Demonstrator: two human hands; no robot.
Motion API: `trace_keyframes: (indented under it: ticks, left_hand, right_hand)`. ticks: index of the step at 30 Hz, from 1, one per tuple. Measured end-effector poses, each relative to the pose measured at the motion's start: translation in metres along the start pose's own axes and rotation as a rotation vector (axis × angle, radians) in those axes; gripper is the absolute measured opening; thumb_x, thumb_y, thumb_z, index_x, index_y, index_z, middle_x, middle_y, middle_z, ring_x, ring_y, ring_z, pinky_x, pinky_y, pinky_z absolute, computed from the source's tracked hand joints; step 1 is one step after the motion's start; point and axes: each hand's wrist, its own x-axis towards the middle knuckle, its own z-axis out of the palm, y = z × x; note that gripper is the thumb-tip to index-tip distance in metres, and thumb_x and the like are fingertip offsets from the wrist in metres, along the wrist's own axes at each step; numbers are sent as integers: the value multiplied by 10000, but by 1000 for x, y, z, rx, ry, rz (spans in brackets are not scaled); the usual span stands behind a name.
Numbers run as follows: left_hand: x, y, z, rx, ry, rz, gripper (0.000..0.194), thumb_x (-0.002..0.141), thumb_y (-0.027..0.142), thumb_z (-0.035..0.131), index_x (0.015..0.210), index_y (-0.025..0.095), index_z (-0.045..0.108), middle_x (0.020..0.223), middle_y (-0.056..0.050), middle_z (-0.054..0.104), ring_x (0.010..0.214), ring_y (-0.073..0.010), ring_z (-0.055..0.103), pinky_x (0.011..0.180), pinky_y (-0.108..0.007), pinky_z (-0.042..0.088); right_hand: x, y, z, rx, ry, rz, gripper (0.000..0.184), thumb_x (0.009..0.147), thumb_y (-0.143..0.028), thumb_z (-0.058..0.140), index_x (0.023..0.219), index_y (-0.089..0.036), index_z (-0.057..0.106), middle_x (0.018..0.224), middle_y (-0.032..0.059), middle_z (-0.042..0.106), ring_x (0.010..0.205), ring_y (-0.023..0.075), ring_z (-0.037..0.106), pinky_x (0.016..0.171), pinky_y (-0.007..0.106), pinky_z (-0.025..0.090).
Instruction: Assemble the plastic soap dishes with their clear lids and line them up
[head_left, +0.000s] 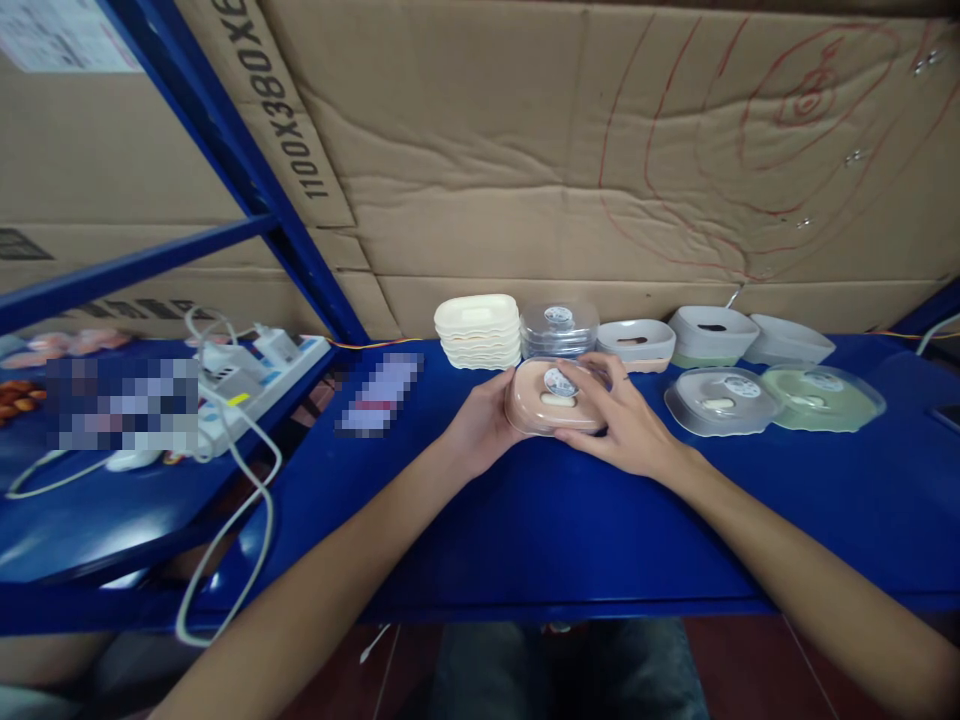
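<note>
A pinkish-beige box with a clear lid (pixel 529 397) sits between my hands near the middle of the blue table. It has a round sticker and a pale oblong piece on top. My left hand (pixel 484 425) is wrapped round its left side. From the right, my right hand (pixel 619 410) grips the lid's edge, fingers over the back and thumb at the front. Just behind stand a stack of cream wavy-edged trays (pixel 478 335) and a stack of clear lids (pixel 559 335). A grey-lidded box (pixel 724 402) and a green-lidded box (pixel 829 400) lie to the right.
Along the back stand grey open-slotted boxes (pixel 636 340), more grey boxes (pixel 714 333) and a grey tray (pixel 791 340). A blurred phone-like object (pixel 381 395) lies left. Power strips (pixel 255 385) with a looping white cable (pixel 262 490) are further left. Cardboard (pixel 480 150) walls the back.
</note>
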Motion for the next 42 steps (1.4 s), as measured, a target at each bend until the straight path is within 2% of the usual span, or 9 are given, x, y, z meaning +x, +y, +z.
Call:
trace_keyframes:
  ticks: [4,10,16,22,31,42]
  left_hand:
    - [0,1,1,7,-19,2,368,1021,384,654,1267,146,789,1320,-140,805,1238,-350,736,951,-442,639]
    - [-2,1,3,39,-92,17,457,1046,496,643,1325,161,779,1390,-138,779,1329,-366,699,974,-420,629]
    - [-6,0,4,150,-90,53,481,940,423,808,1340,157,776,1392,-148,768,1285,-371,705,920,-392,625]
    - [-6,1,3,145,-79,40,435,952,411,783,1324,186,784,1398,-120,768,1266,-354,705,895,-387,624]
    - [-2,-3,-2,124,-81,46,444,948,426,810,1317,180,788,1351,-114,784,1175,-314,731,884,-373,628]
    - [-2,-2,-3,143,-94,46,458,948,458,811,1321,194,784,1349,-109,773,1164,-291,716,875,-365,615]
  right_hand:
    - [0,0,1,0,-5,10,844,996,-642,702,1726,-379,369,1562,164,401,1446,412,559,1198,655,554]
    - [-1,0,1,3,3,9,852,994,-654,699,1730,-395,356,1573,158,392,1437,409,566,1197,656,555]
    - [0,0,1,8,-5,-17,856,1000,-648,701,1731,-374,351,1566,170,392,1461,405,546,1200,643,557]
    - [0,1,2,20,-17,-13,842,1008,-645,689,1731,-383,346,1591,170,382,1489,419,520,1196,653,556]
    - [0,0,-1,23,-36,-14,850,1012,-644,693,1731,-365,337,1609,178,376,1518,410,495,1187,617,567]
    - [1,1,0,10,-27,-40,870,1010,-643,699,1737,-364,310,1598,182,388,1520,414,494,1195,615,562]
